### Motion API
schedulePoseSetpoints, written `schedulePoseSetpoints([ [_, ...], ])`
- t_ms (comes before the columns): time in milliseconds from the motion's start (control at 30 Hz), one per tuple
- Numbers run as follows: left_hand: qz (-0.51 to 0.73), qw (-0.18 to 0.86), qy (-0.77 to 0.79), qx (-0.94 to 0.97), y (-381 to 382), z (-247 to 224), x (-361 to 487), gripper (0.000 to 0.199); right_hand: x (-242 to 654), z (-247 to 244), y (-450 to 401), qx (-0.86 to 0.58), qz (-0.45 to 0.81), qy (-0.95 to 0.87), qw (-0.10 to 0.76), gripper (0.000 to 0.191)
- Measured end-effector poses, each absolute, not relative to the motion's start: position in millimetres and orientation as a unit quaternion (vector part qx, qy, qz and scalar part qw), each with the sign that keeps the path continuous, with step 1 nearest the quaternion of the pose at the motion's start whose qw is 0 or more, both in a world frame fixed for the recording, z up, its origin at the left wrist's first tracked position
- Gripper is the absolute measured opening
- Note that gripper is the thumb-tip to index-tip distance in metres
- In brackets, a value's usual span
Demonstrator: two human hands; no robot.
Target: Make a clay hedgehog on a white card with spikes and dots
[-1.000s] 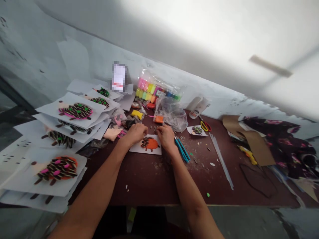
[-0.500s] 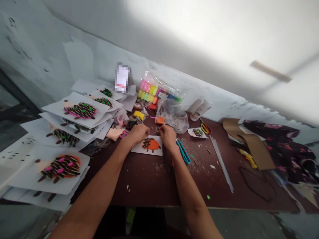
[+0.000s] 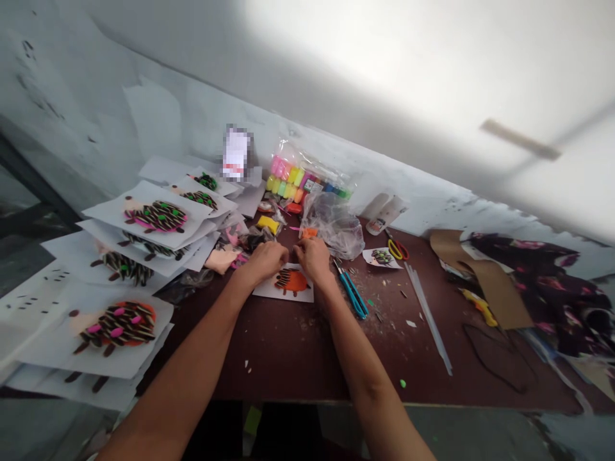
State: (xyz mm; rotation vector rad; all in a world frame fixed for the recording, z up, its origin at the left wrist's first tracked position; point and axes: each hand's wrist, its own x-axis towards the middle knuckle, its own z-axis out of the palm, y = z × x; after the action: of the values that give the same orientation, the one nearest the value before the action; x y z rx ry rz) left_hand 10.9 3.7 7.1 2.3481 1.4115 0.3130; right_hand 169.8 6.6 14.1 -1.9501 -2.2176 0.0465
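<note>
A white card (image 3: 269, 291) lies flat on the table, bearing an orange clay hedgehog (image 3: 298, 280) whose left part is covered with striped, seed-like spines (image 3: 284, 278). My left hand (image 3: 270, 259) is at the card's upper left edge, its fingers drawn together. Over the upper right part of the card, my right hand (image 3: 313, 257) has its fingers pinched close to the left fingertips. Anything between the fingers of either hand is too small or hidden to make out. Just right of my right wrist lie blue-handled pliers or cutters (image 3: 354, 296).
Cards with finished-looking hedgehogs (image 3: 156, 214) are stacked at the left. Behind my hands lie a yellow clay pack (image 3: 268, 223), a bag of coloured clay (image 3: 293, 182) and crumpled plastic (image 3: 336, 224). Scissors (image 3: 398, 248), clear glue sticks (image 3: 428, 317) and a yellow cutter (image 3: 479, 307) lie right.
My right hand has moved left, from the card's right edge towards my left fingertips. More of the blue-handled tool shows now. My left hand stays almost where it was.
</note>
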Motion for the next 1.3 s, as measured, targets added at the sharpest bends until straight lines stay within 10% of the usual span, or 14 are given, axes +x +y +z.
schedulePoseSetpoints([
  [233, 0.116, 0.187, 0.509, 0.832, 3.7, 6.3, 10.7, 0.028, 164.0, 9.5, 18.3, -0.635, 0.041, -0.769, 0.06, 0.016],
  [667, 0.113, 0.178, 0.514, 0.831, 5.4, 0.9, 11.3, 0.027, 206.3, 12.6, -42.8, -0.564, 0.159, -0.761, 0.279, 0.014],
  [1300, 0.122, 0.194, 0.504, 0.833, 7.3, -0.5, 9.1, 0.026, 188.7, 6.8, -59.2, -0.567, 0.147, -0.782, 0.212, 0.023],
])
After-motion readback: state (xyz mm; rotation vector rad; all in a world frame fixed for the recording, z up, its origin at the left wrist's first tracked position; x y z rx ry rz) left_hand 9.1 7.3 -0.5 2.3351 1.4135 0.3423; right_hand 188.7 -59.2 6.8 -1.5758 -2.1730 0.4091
